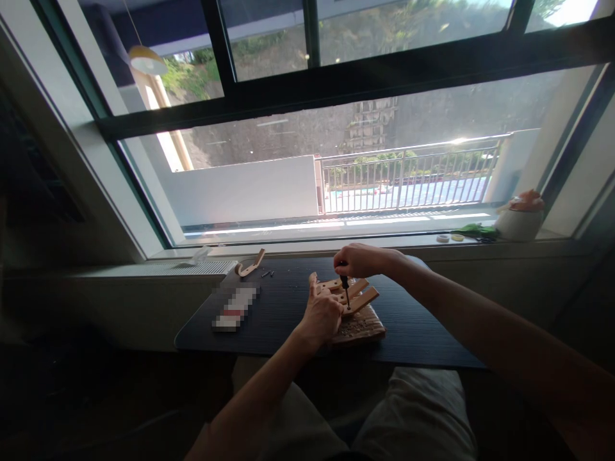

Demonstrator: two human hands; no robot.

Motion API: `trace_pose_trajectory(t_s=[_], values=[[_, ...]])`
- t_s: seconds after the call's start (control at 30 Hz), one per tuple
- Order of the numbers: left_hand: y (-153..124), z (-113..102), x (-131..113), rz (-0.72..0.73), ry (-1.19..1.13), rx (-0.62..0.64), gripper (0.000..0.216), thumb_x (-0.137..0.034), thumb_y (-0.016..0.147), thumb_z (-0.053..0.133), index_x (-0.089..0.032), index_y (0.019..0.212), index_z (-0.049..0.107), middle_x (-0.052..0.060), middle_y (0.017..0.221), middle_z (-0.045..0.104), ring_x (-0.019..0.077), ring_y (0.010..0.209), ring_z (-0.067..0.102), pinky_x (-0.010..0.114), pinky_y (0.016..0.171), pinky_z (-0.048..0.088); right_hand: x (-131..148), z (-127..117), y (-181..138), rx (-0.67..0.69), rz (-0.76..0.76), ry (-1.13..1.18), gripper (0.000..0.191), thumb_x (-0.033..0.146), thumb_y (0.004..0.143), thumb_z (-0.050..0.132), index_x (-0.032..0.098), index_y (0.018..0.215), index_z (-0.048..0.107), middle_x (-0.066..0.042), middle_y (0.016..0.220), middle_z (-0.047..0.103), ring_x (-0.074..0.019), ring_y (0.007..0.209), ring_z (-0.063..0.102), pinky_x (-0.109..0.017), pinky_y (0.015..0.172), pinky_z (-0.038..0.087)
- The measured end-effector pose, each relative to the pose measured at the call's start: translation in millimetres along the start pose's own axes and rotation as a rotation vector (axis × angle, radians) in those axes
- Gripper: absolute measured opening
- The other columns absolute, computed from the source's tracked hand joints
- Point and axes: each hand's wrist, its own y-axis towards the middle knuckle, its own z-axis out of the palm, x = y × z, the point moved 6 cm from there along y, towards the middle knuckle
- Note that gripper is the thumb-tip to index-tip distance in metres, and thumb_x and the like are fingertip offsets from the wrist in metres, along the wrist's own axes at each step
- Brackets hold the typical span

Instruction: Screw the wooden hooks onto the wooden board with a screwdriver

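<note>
My right hand (361, 260) is closed around the dark handle of a screwdriver (344, 282). The screwdriver points straight down, its tip at the flat part of the nearest wooden hook (364, 302). My left hand (323, 315) grips the left end of that hook and presses it down, its fingertips beside the screwdriver tip. Beneath lies a brown block (364, 328) that looks wrapped in bubble wrap. Two more wooden pieces, a middle one (356, 289) and a far one (330, 284), lie behind, partly covered by my hands.
A loose bent wooden hook (250, 266) and a few small screws (268, 274) lie at the back left of the dark table (283, 333). A blurred-out packet (235, 310) is at the left. On the windowsill stand a white pot (519, 223) and green leaves (475, 230).
</note>
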Motion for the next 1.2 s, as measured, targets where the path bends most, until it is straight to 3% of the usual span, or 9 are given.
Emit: trace_pose_trajectory(t_s=[0.33, 0.7, 0.93, 1.2], values=[[-2.5, -0.4, -0.8, 0.012, -0.003, -0.013, 0.024, -0.014, 0.081, 0.047, -0.019, 0.071, 0.068, 0.003, 0.078, 0.068, 0.0219, 0.088, 0.059, 0.062, 0.105, -0.01, -5.0, 4.9, 1.0, 0.015, 0.033, 0.025, 0.026, 0.03, 0.077, 0.049, 0.016, 0.086, 0.069, -0.003, 0.068, 0.066, -0.0097, 0.053, 0.048, -0.022, 0.05, 0.031], [-2.5, -1.6, -1.9, 0.025, 0.051, -0.002, 0.02, -0.018, 0.079, 0.049, -0.018, 0.073, 0.069, 0.005, 0.079, 0.069, 0.0232, 0.089, 0.061, 0.063, 0.105, -0.001, -26.1, 15.4, 0.5, 0.068, 0.164, 0.11, 0.026, 0.029, 0.079, 0.051, 0.013, 0.093, 0.066, -0.007, 0.068, 0.067, -0.0118, 0.052, 0.057, -0.02, 0.048, 0.039], [-1.8, -1.5, -0.9, 0.033, 0.033, -0.008, 0.02, -0.019, 0.078, 0.051, -0.019, 0.071, 0.069, 0.004, 0.074, 0.068, 0.0238, 0.089, 0.06, 0.062, 0.105, 0.0, -33.1, 20.0, -1.2, 0.145, 0.139, 0.197, 0.028, 0.027, 0.08, 0.051, 0.015, 0.102, 0.063, -0.006, 0.073, 0.067, -0.0119, 0.059, 0.06, -0.019, 0.051, 0.043], [-3.2, 0.3, 0.1, 0.035, 0.005, -0.031, 0.021, -0.017, 0.08, 0.049, -0.019, 0.073, 0.068, 0.003, 0.078, 0.068, 0.0236, 0.09, 0.059, 0.063, 0.104, -0.007, -26.0, 17.6, -0.1, 0.127, 0.114, 0.174, 0.027, 0.03, 0.081, 0.051, 0.013, 0.097, 0.064, -0.006, 0.071, 0.067, -0.011, 0.056, 0.057, -0.019, 0.05, 0.04]])
